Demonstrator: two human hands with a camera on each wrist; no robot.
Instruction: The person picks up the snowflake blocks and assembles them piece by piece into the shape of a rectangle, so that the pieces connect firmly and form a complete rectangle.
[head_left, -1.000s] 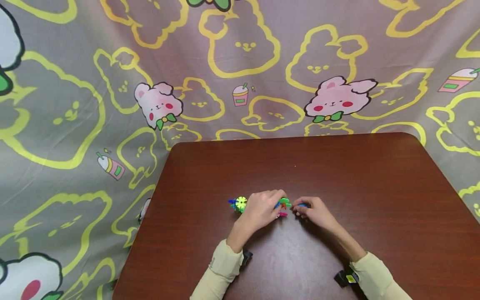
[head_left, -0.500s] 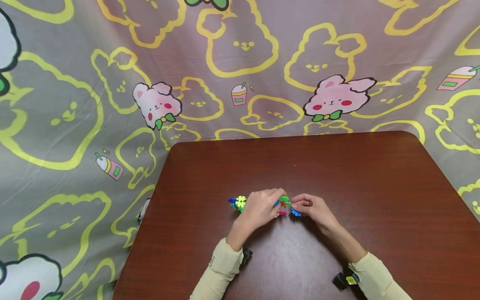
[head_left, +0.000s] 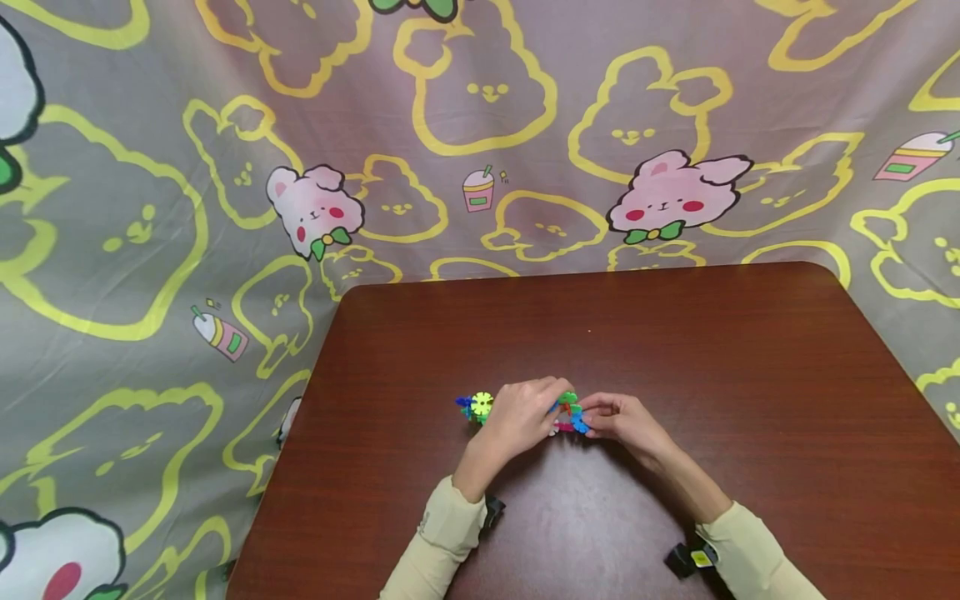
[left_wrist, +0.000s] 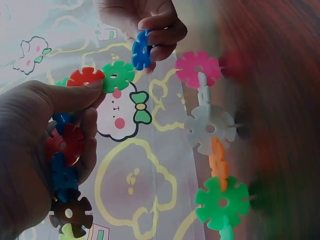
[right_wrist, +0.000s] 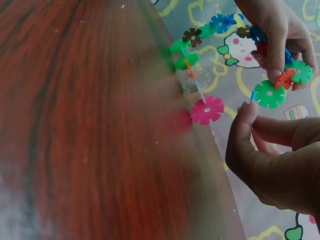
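A chain of notched plastic snowflake discs, with a yellow-green disc (head_left: 482, 405) at its left part, curves on and above the table. My left hand (head_left: 523, 410) holds one side of it; in the left wrist view, thumb and fingers pinch a red-orange disc (left_wrist: 82, 76) joined to a green disc (left_wrist: 118, 70). Between right thumb and fingers, my right hand (head_left: 626, 421) pinches a blue disc (left_wrist: 141, 56) edge-on at that green disc's rim. Whether their slots interlock I cannot tell. The chain's other end is a pink disc (left_wrist: 192, 67), with a whitish disc (left_wrist: 199, 134) behind it.
The dark brown table (head_left: 675, 333) has a glossy top. A patterned cloth (head_left: 525, 108) hangs behind it and along the sides. A black strap (head_left: 682, 560) sits at the right wrist, another strap (head_left: 492, 515) at the left.
My right hand has turned the blue disc and brought it leftward, up against the chain's green end. The left hand stays in place, still holding the chain.
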